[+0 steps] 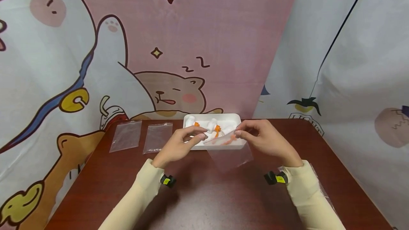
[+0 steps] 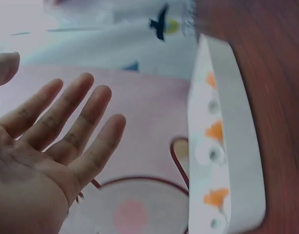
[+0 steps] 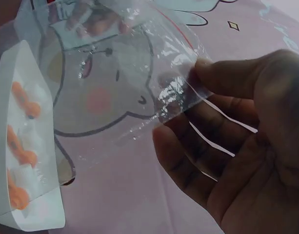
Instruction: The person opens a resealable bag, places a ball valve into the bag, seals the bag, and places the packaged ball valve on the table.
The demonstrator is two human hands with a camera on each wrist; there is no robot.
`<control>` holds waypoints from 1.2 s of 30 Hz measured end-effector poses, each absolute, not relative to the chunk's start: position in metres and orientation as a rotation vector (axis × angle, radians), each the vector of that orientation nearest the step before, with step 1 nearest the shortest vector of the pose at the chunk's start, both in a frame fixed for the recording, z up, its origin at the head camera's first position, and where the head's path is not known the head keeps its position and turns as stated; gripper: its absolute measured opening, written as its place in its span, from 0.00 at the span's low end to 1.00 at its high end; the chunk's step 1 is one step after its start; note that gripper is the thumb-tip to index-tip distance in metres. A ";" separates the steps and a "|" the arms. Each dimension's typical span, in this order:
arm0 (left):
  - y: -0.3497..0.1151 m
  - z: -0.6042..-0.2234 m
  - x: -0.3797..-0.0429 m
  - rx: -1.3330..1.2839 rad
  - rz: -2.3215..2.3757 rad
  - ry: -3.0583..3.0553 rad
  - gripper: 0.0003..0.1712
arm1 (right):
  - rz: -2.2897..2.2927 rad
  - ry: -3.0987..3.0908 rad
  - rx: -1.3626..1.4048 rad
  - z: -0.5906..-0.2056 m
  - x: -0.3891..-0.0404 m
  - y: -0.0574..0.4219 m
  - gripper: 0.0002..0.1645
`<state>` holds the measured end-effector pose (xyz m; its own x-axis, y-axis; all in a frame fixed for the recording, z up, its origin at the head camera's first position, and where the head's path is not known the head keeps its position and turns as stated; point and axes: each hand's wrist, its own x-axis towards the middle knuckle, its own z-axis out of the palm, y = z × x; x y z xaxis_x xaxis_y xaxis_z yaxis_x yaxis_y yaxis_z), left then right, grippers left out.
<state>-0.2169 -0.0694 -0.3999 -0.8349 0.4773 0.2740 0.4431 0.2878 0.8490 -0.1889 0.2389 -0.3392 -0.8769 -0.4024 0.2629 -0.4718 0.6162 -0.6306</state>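
Observation:
My right hand (image 1: 266,139) pinches a clear zip-lock bag (image 3: 115,73) by its edge, thumb against fingers. In the right wrist view the bag stretches leftward, and a red line runs along one side. My left hand (image 1: 180,146) is raised near the bag's other end; the left wrist view shows its fingers spread and the thumb apart, with nothing seen between them. Behind both hands stands a white tray (image 1: 188,147) on the table. Inside are several small white bottles (image 1: 211,125) with orange parts (image 1: 217,128), some of them seen through the bag.
Two flat clear bags, one at the far left (image 1: 126,136) and one beside it (image 1: 157,137), lie on the brown table (image 1: 204,201). Another clear bag (image 1: 231,157) lies in front of the tray. Clear plastic shows by the right forearm. A printed cloth (image 1: 230,45) hangs behind the table.

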 end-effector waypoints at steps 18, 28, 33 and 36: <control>-0.051 -0.375 -0.178 0.925 1.508 2.397 0.05 | 1.026 -2.763 1.080 -0.349 -0.192 0.207 0.02; -0.052 -0.382 -0.175 0.812 1.516 2.414 0.05 | 1.031 -2.727 1.079 -0.355 -0.191 0.199 0.02; -0.054 -0.385 -0.173 0.750 1.597 2.384 0.06 | 1.038 -2.665 0.904 -0.356 -0.184 0.196 0.09; -0.055 -0.386 -0.172 0.715 1.652 2.382 0.06 | 1.078 -2.615 0.756 -0.356 -0.177 0.194 0.11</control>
<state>-0.1720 -0.0549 -0.3857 -0.8738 0.4658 0.1397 0.2939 0.2770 0.9148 -0.1775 0.1942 -0.3557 -0.8454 -0.3780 0.3774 -0.5341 0.5999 -0.5957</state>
